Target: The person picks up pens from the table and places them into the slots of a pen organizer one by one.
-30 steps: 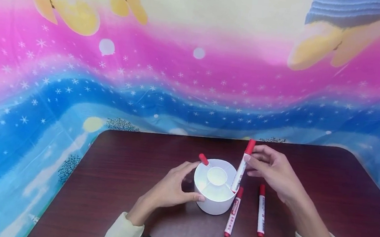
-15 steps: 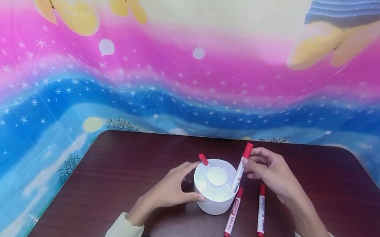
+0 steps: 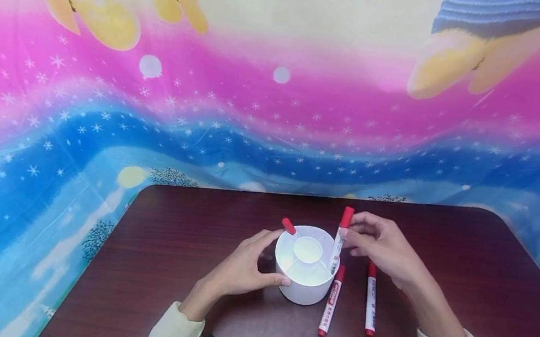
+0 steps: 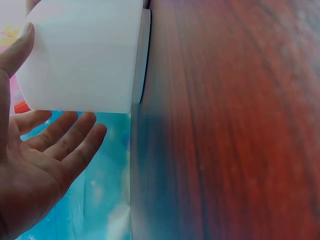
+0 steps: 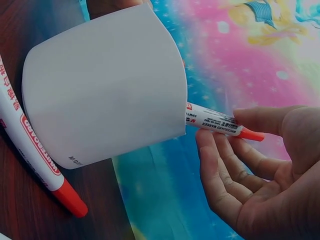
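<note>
White plastic made up the round pen holder [image 3: 306, 265], a cylinder with a small centre cup and divided outer compartments, which stood on the dark red-brown wooden table [image 3: 182, 247].

At about nine o'clock of the holder was the left hand [image 3: 244, 270]. Its fingers were spread and nearly straight; the thumb touched the wall low at the near side and the forefinger reached the rim at the far-left side. In the left wrist view the other fingers [image 4: 65, 132] were apart from the wall, so the hand steadied the holder and did not clamp it. A red-capped white marker [image 3: 289, 227] already stood in the compartment at about ten o'clock, leaning outward.

At about three o'clock the right hand [image 3: 380, 249] pinched a second white whiteboard marker with a red cap [image 3: 338, 241] just under the cap, between thumb and forefinger. The remaining fingers [image 5: 225, 170] were loosely curved and held nothing. The lower end of this marker was already inside the right compartment.

To do this step well, I judged that the marker should go down nearly upright, so it does not catch on the divider, and be let go only when its end rests on the bottom. The left hand should keep light contact, because the holder looked light and could slide.

Two more red-capped markers lay flat at about four and five o'clock, the nearer one [image 3: 330, 301] close against the holder's base, the other [image 3: 371, 300] just beside it.
</note>
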`<act>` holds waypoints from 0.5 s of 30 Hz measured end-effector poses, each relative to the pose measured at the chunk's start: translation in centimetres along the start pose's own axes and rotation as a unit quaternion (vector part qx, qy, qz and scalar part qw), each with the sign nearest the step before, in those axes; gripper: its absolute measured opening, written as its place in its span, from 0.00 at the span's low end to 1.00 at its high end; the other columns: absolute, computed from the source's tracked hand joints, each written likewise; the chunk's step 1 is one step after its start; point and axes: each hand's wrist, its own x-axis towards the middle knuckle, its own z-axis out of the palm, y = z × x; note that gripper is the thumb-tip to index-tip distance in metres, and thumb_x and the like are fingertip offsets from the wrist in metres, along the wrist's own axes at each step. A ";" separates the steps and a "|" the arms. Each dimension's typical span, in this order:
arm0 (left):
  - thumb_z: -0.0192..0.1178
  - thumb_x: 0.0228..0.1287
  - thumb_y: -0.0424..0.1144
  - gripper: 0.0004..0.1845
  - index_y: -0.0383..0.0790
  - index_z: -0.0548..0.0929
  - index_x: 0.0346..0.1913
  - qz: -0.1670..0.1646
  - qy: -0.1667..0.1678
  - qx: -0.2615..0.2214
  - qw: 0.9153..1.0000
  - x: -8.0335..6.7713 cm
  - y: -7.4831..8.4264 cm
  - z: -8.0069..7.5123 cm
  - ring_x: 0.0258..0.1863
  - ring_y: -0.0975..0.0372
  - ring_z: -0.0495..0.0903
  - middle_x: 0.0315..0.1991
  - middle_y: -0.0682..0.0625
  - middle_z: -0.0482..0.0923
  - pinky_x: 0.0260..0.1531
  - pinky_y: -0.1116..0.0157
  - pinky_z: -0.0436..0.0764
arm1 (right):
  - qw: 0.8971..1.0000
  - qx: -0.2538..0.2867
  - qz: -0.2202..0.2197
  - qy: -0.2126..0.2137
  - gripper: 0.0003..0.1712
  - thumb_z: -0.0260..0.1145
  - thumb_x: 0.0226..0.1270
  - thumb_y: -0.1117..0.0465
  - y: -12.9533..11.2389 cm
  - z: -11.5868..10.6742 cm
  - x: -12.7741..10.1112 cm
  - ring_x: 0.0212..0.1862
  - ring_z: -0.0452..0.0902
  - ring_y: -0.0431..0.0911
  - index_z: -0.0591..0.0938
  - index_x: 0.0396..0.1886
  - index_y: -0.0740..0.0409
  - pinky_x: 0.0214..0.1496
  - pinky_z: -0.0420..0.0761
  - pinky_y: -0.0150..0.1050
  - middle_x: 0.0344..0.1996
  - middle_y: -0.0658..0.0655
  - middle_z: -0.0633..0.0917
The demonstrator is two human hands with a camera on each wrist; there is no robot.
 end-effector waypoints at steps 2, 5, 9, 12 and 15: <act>0.81 0.54 0.62 0.53 0.62 0.66 0.82 0.000 0.000 0.000 1.000 0.0 0.0 0.0 0.63 0.63 0.79 0.66 0.58 0.79 0.64 0.55 0.85 | 1.000 -0.001 -0.001 -0.005 0.23 0.70 0.78 0.58 0.0 0.0 0.0 0.46 0.91 0.46 0.78 0.62 0.68 0.49 0.91 0.40 0.49 0.63 0.90; 0.81 0.54 0.62 0.54 0.62 0.66 0.82 0.000 0.001 0.000 1.000 0.0 0.0 0.1 0.63 0.63 0.79 0.66 0.58 0.79 0.64 0.54 0.84 | 1.000 -0.008 -0.002 -0.013 0.21 0.70 0.78 0.58 0.1 0.1 0.0 0.47 0.91 0.47 0.79 0.61 0.68 0.49 0.91 0.40 0.48 0.63 0.90; 0.81 0.54 0.62 0.54 0.62 0.66 0.82 0.000 0.001 0.002 1.000 0.0 0.0 0.1 0.63 0.64 0.79 0.66 0.58 0.79 0.65 0.53 0.84 | 1.000 -0.017 -0.004 -0.016 0.21 0.70 0.78 0.57 0.2 0.3 0.1 0.47 0.91 0.48 0.80 0.60 0.67 0.48 0.91 0.39 0.49 0.64 0.90; 0.82 0.53 0.61 0.54 0.62 0.66 0.82 -0.001 0.000 0.000 1.000 0.0 0.0 0.1 0.62 0.64 0.79 0.65 0.58 0.79 0.65 0.53 0.84 | 1.000 -0.023 -0.004 -0.015 0.22 0.71 0.78 0.56 0.2 0.3 0.1 0.47 0.90 0.49 0.80 0.61 0.66 0.49 0.91 0.40 0.50 0.64 0.90; 0.82 0.53 0.61 0.54 0.62 0.66 0.82 -0.003 -0.001 -0.004 1.000 0.0 0.0 0.1 0.62 0.64 0.79 0.65 0.58 0.79 0.64 0.55 0.85 | 0.999 -0.035 -0.004 -0.010 0.24 0.71 0.78 0.54 0.2 0.3 0.1 0.48 0.89 0.49 0.80 0.64 0.65 0.50 0.91 0.40 0.50 0.63 0.90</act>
